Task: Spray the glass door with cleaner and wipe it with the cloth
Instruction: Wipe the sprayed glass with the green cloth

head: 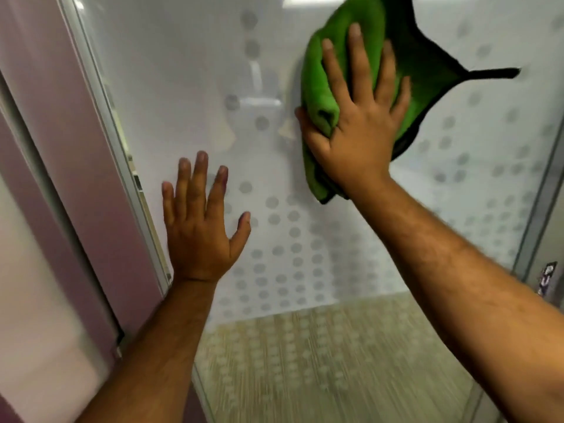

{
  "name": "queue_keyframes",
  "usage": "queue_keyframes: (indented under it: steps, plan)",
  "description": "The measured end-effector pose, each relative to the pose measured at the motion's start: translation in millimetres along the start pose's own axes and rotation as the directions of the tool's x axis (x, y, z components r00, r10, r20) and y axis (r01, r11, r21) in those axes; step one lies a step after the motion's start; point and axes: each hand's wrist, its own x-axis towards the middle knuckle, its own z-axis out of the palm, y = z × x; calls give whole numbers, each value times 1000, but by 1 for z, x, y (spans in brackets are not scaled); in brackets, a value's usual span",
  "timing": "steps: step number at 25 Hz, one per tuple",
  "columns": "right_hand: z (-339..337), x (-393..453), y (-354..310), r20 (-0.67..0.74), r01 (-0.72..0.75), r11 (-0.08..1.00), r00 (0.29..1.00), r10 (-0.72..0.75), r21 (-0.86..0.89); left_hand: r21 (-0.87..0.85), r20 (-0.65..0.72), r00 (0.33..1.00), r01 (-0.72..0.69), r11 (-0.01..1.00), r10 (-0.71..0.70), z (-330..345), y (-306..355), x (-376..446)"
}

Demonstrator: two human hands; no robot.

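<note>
Since no spray bottle shows, spraying looks done and wiping is in hand: the right hand (357,117), fingers spread, presses the green cloth (341,56) to the glass door (183,87) at upper right; the left hand (198,227) rests flat and empty, lower left.

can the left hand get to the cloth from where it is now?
Probably yes. The left hand lies open and empty on the glass door, below and left of the green cloth. Only bare glass lies between them, though the right hand covers much of the cloth.
</note>
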Motion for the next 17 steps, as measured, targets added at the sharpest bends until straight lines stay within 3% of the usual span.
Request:
queue_keyframes:
  steps: [3,7,10,12,14,16,17]
  plan:
    - [2,-60,-14,79,124,992,989,-125,17,32,69,996,-51,998,48,3,12,-24]
    - [-4,-155,13,172,275,953,940,-294,123,38,119,991,-68,997,63,6,26,-57]
    - [-12,-227,55,219,244,967,942,-255,79,52,110,991,-82,995,76,7,25,-59]
    - [-20,-286,77,301,88,996,949,-91,22,51,125,986,-114,992,106,5,25,-67]
    - [-30,-342,79,378,-191,981,908,184,-19,44,153,981,-126,991,118,4,28,-75]
    - [-36,-379,62,380,-510,860,795,473,-3,49,156,981,-125,991,116,5,28,-77]
    - [-35,-390,46,336,-668,744,707,622,28,51,153,981,-126,991,117,6,29,-76]
